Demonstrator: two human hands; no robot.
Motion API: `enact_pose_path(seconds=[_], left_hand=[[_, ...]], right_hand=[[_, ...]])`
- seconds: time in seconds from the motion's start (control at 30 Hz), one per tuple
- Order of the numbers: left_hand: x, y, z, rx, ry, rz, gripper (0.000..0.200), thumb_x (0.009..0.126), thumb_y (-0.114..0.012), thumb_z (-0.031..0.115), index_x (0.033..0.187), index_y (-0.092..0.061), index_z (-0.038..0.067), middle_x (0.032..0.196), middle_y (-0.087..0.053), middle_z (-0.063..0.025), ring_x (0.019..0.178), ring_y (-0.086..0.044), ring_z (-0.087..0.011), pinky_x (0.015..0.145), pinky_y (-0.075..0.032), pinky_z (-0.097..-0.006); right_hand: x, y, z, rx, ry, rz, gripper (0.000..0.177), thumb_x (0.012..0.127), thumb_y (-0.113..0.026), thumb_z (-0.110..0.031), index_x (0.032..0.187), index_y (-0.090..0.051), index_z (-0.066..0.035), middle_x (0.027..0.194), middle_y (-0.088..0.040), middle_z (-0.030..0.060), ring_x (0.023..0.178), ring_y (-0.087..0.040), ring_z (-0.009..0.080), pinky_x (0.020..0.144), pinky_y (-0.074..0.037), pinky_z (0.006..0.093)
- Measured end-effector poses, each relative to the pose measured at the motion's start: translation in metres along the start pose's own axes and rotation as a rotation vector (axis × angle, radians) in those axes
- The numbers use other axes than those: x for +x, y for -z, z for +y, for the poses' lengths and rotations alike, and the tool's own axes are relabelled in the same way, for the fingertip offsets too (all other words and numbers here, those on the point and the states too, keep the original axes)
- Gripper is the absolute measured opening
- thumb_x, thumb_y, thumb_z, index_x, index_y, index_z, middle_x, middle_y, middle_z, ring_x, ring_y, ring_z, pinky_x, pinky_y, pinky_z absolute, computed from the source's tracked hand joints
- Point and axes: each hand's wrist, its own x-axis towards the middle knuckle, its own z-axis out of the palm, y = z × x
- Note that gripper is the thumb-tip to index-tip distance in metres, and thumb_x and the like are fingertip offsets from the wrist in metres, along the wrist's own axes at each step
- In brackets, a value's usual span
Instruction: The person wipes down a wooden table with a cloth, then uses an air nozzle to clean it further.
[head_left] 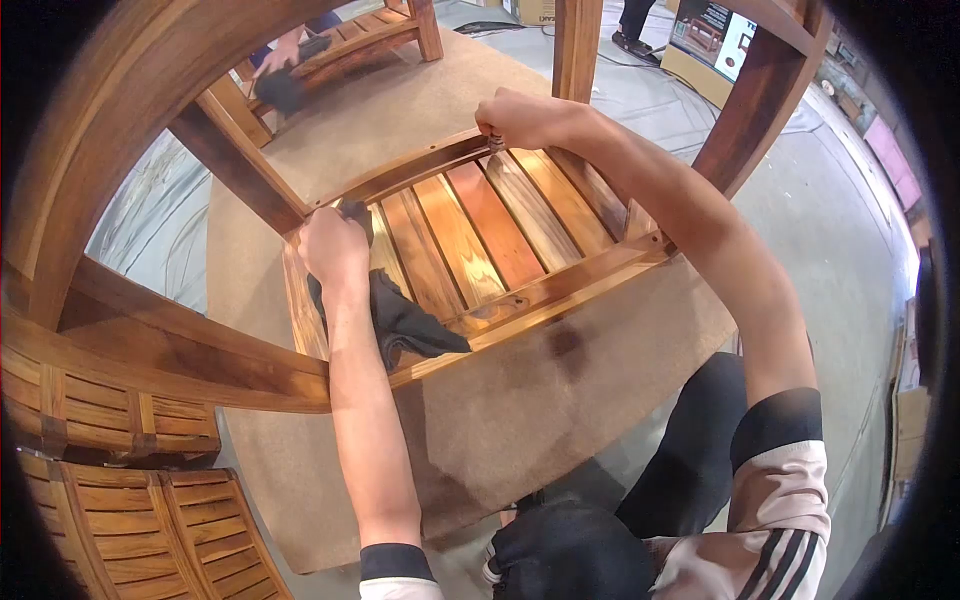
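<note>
A slatted wooden panel (440,230) sits inside a wooden furniture frame (230,340) whose legs and rails rise around it. My left hand (335,245) is closed on a dark cloth (400,315) at the panel's left end; the cloth drapes over the slats and the near rail. At the far rail, my right hand (515,118) grips a small brush (497,155), its tip down by the slats near the far right corner. Wet-looking dark patches show on the near rail.
Brown board (480,430) lies under the frame. Slatted wooden pieces (160,510) stand at the lower left. Another person's gloved hand (280,90) is at a second wooden piece (360,40). Boxes (700,50) and a person's shoe (632,44) are at the back.
</note>
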Motion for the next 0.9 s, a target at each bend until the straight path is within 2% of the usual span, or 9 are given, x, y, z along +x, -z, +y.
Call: enact_pose_path(seconds=[0.3,0.4,0.6,0.9], left_hand=[[-0.001,0.003,0.002,-0.014,-0.017,-0.020,0.020,0.082,-0.058,0.014,0.091,-0.068,0.000,0.095,-0.067,-0.0235,0.093,-0.064,-0.0411,0.082,-0.051,-0.0468],[-0.002,0.003,0.002,-0.012,-0.003,-0.020,0.020,0.082,-0.058,0.014,0.092,-0.068,0.000,0.095,-0.067,-0.0237,0.094,-0.064,-0.0406,0.083,-0.050,-0.0469],[-0.001,0.000,-0.001,0.007,-0.014,-0.021,0.020,0.082,-0.058,0.015,0.091,-0.068,0.000,0.093,-0.067,-0.0241,0.092,-0.064,-0.0407,0.082,-0.050,-0.0472],[-0.002,0.004,0.000,-0.008,-0.021,-0.021,0.020,0.080,-0.058,0.013,0.091,-0.067,-0.001,0.092,-0.067,-0.0242,0.092,-0.064,-0.0421,0.082,-0.050,-0.0477]], right_hand=[[-0.005,0.000,0.011,0.011,-0.026,0.019,0.020,0.078,-0.058,0.001,0.097,-0.062,-0.001,0.089,-0.062,0.0195,0.088,-0.060,0.0359,0.075,-0.049,0.0398],[-0.003,0.002,0.013,-0.013,-0.055,-0.033,0.021,0.078,-0.058,0.001,0.098,-0.062,-0.001,0.090,-0.063,0.0192,0.088,-0.061,0.0356,0.074,-0.049,0.0401],[-0.011,0.006,0.015,-0.005,-0.070,0.052,0.020,0.077,-0.057,0.001,0.096,-0.063,-0.001,0.089,-0.064,0.0188,0.085,-0.062,0.0359,0.072,-0.049,0.0405],[-0.016,0.005,0.034,0.000,-0.210,0.062,0.022,0.075,-0.054,0.003,0.095,-0.063,-0.002,0.092,-0.062,0.0200,0.087,-0.061,0.0365,0.072,-0.049,0.0398]])
